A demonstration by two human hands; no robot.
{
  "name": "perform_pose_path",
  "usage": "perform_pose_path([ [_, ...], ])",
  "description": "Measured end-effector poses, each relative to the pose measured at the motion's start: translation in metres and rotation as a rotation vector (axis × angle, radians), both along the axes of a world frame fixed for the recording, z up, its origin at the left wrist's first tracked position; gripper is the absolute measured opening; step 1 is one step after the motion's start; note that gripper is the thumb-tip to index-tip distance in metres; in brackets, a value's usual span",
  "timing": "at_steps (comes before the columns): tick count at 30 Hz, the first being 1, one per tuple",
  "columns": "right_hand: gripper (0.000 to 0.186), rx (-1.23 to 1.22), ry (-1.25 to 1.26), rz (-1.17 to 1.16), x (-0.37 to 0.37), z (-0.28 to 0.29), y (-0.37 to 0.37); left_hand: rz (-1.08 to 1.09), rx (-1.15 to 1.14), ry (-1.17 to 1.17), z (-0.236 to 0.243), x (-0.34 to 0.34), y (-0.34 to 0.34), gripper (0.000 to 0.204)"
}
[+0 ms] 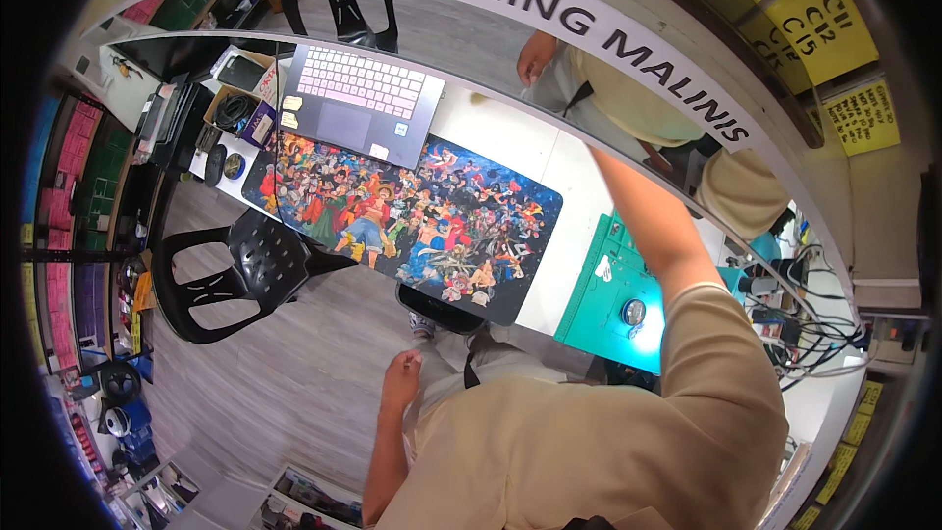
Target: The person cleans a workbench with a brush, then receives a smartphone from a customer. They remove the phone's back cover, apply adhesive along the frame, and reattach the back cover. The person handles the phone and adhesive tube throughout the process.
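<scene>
- Left hand [400,380] hangs clear of the desk [561,162], fingers curled, grip unclear; right hand is hidden, its grip untellable;
- green mat [587,299] lies beside the right arm [648,211], bearing a round tin [633,312]; progress cannot be judged.

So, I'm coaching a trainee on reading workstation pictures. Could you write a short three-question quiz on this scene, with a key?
1. Multiple choice: What sits on the green mat?
a) a laptop
b) a small round container
c) a black chair

2. True or false: The person's left hand is apart from the white desk.

3. Short answer: Which of the person's own hands cannot be seen directly, and which part of that arm reaches over the desk?

Key:
1. b
2. True
3. The right hand; its bare forearm
</scene>
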State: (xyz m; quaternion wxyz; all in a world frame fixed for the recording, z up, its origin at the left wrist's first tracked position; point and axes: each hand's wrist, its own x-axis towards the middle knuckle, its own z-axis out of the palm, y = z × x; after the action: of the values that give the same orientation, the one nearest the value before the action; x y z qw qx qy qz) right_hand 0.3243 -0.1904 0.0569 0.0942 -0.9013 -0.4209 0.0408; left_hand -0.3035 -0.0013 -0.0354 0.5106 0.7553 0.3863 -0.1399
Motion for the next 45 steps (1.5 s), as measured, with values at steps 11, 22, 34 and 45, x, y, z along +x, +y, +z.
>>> perform_pose_path([
  [11, 0.043, -0.131, 0.008, 0.002, 0.004, -0.012, -0.048, 0.121, -0.091, -0.079, 0.034, 0.018, 0.021, 0.028],
  [22, 0.035, -0.272, 0.014, -0.156, -0.077, 0.042, -0.093, 0.028, -0.058, -0.375, 0.052, 0.104, -0.010, 0.024],
  [34, 0.039, -0.025, 0.037, -0.278, -0.073, 0.046, -0.099, -0.690, 0.978, -0.313, 0.030, 0.315, -0.164, 0.038],
  [45, 0.034, -0.183, 0.239, -0.385, -0.146, 0.036, -0.050, -0.273, 0.383, -0.322, 0.151, 0.340, 0.020, 0.042],
])
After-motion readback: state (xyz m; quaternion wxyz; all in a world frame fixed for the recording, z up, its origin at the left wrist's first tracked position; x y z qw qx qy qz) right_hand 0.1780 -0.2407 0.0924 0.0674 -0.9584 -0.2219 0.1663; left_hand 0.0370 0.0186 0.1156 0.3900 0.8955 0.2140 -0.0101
